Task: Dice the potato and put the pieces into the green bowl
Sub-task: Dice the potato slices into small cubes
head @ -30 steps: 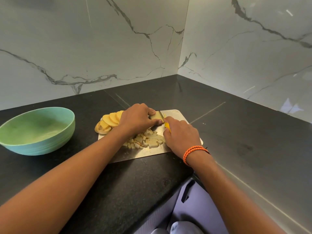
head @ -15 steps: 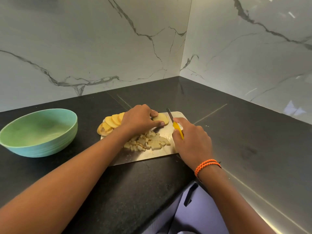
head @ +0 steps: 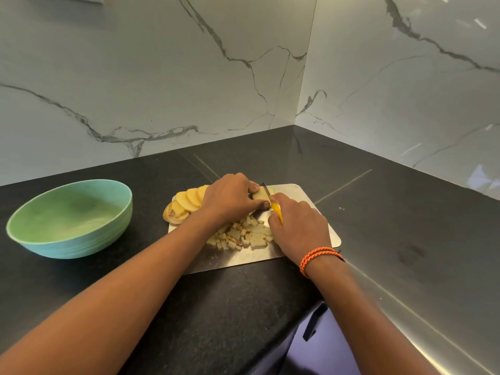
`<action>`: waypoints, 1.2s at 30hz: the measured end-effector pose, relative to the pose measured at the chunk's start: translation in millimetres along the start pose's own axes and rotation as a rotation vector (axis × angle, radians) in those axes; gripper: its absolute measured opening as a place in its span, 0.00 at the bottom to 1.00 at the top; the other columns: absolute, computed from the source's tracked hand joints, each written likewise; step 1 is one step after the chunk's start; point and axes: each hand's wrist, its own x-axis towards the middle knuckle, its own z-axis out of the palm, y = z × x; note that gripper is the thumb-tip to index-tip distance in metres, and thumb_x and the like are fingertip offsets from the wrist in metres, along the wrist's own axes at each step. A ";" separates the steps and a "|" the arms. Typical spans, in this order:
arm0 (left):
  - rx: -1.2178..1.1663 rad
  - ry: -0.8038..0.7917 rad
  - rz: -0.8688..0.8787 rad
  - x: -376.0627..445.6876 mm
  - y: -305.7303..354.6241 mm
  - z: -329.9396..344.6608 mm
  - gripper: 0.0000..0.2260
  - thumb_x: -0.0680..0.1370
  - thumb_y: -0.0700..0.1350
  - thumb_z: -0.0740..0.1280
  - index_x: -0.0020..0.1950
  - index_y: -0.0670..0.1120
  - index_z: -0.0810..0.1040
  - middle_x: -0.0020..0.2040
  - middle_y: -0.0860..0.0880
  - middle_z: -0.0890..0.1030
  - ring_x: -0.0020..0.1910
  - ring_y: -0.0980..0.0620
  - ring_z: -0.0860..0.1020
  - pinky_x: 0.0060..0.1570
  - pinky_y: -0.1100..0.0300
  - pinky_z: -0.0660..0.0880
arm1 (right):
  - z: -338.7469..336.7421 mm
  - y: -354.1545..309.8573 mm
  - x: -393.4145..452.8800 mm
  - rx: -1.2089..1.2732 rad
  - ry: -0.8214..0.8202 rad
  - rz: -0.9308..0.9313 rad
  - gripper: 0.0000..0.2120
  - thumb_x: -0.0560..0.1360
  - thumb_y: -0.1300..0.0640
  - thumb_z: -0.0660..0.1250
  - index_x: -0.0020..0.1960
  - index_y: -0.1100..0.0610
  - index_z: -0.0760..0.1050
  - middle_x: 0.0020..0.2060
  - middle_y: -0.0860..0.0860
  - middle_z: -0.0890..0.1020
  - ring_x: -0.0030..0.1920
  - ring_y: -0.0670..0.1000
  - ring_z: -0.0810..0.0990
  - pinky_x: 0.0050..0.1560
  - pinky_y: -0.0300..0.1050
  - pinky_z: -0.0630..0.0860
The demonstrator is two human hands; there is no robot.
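Centre frame: left hand curls over a potato slice on the metal cutting board, thumb and fingers pinching it. Right hand grips a yellow-handled knife, blade set on that slice. Diced pieces are piled on the board below the hands; uncut slices are fanned at its left edge. Green bowl at left of frame, well apart from the board.
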 end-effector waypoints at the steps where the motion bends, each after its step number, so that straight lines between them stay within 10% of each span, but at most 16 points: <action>1: 0.000 0.004 -0.002 -0.3 0.7 0.0 0.24 0.75 0.66 0.74 0.66 0.53 0.85 0.64 0.60 0.84 0.54 0.56 0.82 0.51 0.54 0.82 | -1.1 -1.0 0.6 -0.010 -0.010 0.000 0.18 0.83 0.51 0.56 0.71 0.48 0.71 0.52 0.54 0.81 0.50 0.56 0.79 0.44 0.49 0.69; 24: -0.056 -0.047 -0.076 -4.0 6.2 -3.8 0.24 0.75 0.61 0.76 0.67 0.50 0.84 0.66 0.56 0.83 0.48 0.55 0.82 0.48 0.56 0.82 | -30.1 21.4 -50.3 0.123 0.002 0.006 0.20 0.82 0.49 0.58 0.74 0.43 0.69 0.43 0.49 0.79 0.45 0.52 0.77 0.48 0.52 0.78; 36: -0.054 -0.022 -0.055 -3.0 2.1 -6.3 0.20 0.75 0.61 0.76 0.61 0.52 0.87 0.61 0.57 0.86 0.48 0.56 0.83 0.50 0.52 0.84 | -0.2 4.5 7.0 0.089 0.025 -0.014 0.20 0.82 0.49 0.59 0.73 0.45 0.72 0.57 0.53 0.83 0.55 0.57 0.80 0.52 0.51 0.75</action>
